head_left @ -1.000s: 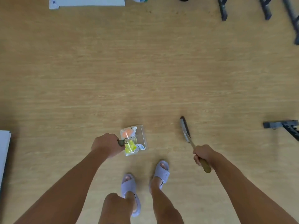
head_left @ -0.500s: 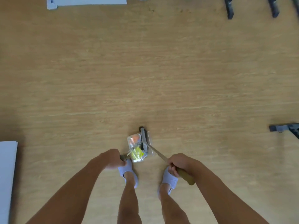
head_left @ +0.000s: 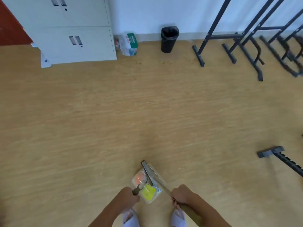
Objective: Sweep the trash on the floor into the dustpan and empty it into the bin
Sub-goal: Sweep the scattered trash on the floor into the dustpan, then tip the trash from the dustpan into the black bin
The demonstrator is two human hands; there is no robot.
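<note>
A clear dustpan (head_left: 151, 199) hangs low in front of me, carrying orange trash (head_left: 139, 178) and yellow trash (head_left: 148, 192). My left hand (head_left: 127, 195) is shut on the dustpan's dark handle. The brush (head_left: 148, 172) has its head lying across the pan's right side, over the trash. My right hand (head_left: 182, 194) grips the brush's wooden handle. A black bin (head_left: 169, 39) with a black liner stands far ahead against the white wall.
A white metal cabinet (head_left: 73, 30) stands at the far left, with a plastic bag of items (head_left: 127, 44) beside it. Black metal rack legs (head_left: 246, 46) spread over the far right floor. Another dark frame foot (head_left: 270, 154) lies at mid right. My slippers (head_left: 177, 217) show below.
The view has tilted up, so the wall, cabinet and bin have come into sight. The brush went from out at the right to resting on the dustpan, which stays in my left hand.
</note>
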